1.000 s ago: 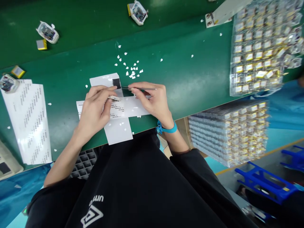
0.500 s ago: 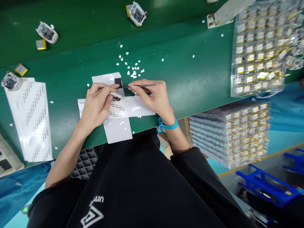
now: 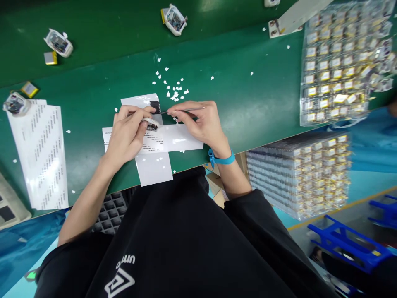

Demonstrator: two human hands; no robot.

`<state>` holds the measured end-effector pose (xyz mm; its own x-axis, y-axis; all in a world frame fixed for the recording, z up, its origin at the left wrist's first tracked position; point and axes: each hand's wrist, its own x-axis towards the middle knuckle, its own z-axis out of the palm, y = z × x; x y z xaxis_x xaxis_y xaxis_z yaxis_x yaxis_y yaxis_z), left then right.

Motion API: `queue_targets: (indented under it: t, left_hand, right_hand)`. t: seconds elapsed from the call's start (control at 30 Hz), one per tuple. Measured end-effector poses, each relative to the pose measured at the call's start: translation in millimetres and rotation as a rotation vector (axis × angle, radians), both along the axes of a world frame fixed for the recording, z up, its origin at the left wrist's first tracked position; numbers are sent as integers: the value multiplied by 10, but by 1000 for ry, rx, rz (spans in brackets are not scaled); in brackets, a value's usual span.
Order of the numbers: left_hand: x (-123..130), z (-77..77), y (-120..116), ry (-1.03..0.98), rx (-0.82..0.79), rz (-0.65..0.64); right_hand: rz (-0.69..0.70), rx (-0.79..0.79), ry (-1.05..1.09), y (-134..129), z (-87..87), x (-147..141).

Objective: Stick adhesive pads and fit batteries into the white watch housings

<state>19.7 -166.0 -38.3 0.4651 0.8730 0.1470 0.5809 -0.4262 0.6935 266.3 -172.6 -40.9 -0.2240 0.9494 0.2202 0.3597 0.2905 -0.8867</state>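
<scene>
Two hands: left hand (image 3: 125, 138) and right hand (image 3: 201, 126) meet over the green surface (image 3: 248, 95), both lifted slightly off it.
Left grip: clenched, thumb and fingertips pinching a small white-cased circuit module (image 3: 151, 124).
Right grip: clenched, pencil-style on slim steel tweezers (image 3: 186, 110). Tips point at the module; contact not resolvable.
Module location: in the left hand, above the printed white sheet (image 3: 182, 138), just below a black ribbed strip (image 3: 155, 106).
Module handling: judged light, small and fragile. Casing may be slippery. Best held by the white edges, fingers off the dark exposed part.
Tweezers handling: judged light and stiff, with fine tips. Best held mid-shank.
Pose: forearms angle inward from the body, wrists bent, fingers curled. Blue wristband (image 3: 221, 159) on the right wrist.
Nearby: loose white flecks (image 3: 173, 89) above the sheets, printed label sheets (image 3: 39, 157) at left, bagged batteries (image 3: 335, 70) at right, and a stacked block of bagged batteries (image 3: 297, 178) off the surface's edge.
</scene>
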Motion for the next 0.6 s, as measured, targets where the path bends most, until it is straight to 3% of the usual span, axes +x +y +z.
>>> queue_targets:
  t: [0.1,0.17,0.23,0.3,0.37,0.43,0.5,0.6]
  left_hand:
    - [-11,-6,26,-6,-30,1]
    - [-36,73,25,-11,-32,-39]
    - [-71,248,-15,-53,9,-81]
    - [-100,490,-97,-233,1,-43]
    - [-108,715,-192,-611,-142,78]
    - [-87,834,-260,-952,-362,212]
    - [-46,818,-284,-1102,-590,351]
    - [38,650,-282,-1086,-850,517]
  right_hand:
    - [-24,3,60,-6,-18,-5]
    - [-69,17,104,-39,16,3]
    - [-112,44,165,-101,95,27]
    - [-154,90,215,-190,204,55]
    - [-192,154,227,-289,311,72]
    - [-196,214,213,-379,389,61]
    - [-158,268,236,-442,430,21]
    - [-105,342,278,-484,457,-68]
